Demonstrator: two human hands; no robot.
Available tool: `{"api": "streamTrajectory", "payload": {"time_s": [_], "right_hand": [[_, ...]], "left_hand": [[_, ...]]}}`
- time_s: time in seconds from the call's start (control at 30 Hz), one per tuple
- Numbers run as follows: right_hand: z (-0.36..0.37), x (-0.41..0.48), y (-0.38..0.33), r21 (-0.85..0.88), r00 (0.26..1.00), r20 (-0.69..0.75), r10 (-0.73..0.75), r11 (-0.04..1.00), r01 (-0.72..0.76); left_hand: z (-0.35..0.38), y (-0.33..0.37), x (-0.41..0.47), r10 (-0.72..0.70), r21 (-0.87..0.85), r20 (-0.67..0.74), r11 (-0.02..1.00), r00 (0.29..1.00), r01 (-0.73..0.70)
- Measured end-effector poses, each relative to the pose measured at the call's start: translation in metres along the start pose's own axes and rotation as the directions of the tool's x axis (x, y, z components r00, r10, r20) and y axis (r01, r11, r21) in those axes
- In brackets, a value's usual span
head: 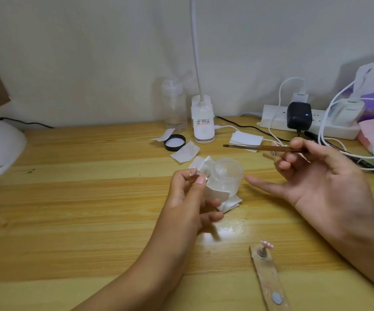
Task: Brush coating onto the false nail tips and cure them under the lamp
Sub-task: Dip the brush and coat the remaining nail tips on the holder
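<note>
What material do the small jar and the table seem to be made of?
The small jar looks like clear plastic, maybe glass: the white wipes behind it show through its glossy wall. The table looks like pale wood or a wood-look laminate, with long grain lines and a slight sheen.

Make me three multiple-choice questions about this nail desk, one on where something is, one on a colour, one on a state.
1. Where is the black lid?
A. on the jar
B. flat on the table, behind the jar
C. in the left hand

2. What colour is the power strip?
A. white
B. red
C. green

3. What is the clear jar?
A. capped
B. tipped over
C. open and upright

Answers: 1 B, the lid lies near the desk lamp base. 2 A, its casing is white. 3 C, its mouth is bare while the right hand holds the brush.
</note>
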State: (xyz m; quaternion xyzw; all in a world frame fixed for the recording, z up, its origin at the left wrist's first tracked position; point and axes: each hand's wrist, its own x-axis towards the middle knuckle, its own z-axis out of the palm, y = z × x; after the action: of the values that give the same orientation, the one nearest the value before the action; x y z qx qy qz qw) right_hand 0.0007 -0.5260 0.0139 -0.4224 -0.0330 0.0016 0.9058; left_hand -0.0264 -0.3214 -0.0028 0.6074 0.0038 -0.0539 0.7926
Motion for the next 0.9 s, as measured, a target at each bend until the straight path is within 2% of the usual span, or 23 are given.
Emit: {"api": "streamTrajectory", "payload": {"time_s": [0.2,0.4,0.57,0.67,0.77,0.9], "right_hand": [[0.006,-0.001,0.006,-0.023,0.997,0.053,0.048,0.999,-0.047],[0.009,-0.003,0.007,-0.035,0.995,0.059,0.082,0.996,-0.080],[0.007,-0.004,0.005,-0.026,0.995,0.036,0.094,0.995,-0.093],[0.004,-0.004,0.002,-0.001,0.996,0.005,0.090,0.996,-0.090],[0.004,-0.002,0.002,-0.005,0.996,-0.038,0.075,0.997,-0.075],[0.006,-0.003,0.003,-0.131,0.999,-0.051,-0.018,0.991,0.011]], "left_hand": [[0.002,0.006,-0.002,-0.089,-0.065,0.061,0.994,0.994,0.093],[0.003,0.009,-0.003,-0.108,-0.102,0.071,0.988,0.992,0.115],[0.003,0.002,-0.005,0.002,0.009,-0.100,1.000,0.995,-0.001],[-0.001,0.002,-0.010,0.015,0.005,-0.152,1.000,0.988,-0.014],[-0.001,0.005,-0.014,0.048,-0.012,-0.085,0.999,0.995,-0.050],[0.003,0.007,-0.018,0.057,0.082,0.045,0.995,0.997,-0.060]]}}
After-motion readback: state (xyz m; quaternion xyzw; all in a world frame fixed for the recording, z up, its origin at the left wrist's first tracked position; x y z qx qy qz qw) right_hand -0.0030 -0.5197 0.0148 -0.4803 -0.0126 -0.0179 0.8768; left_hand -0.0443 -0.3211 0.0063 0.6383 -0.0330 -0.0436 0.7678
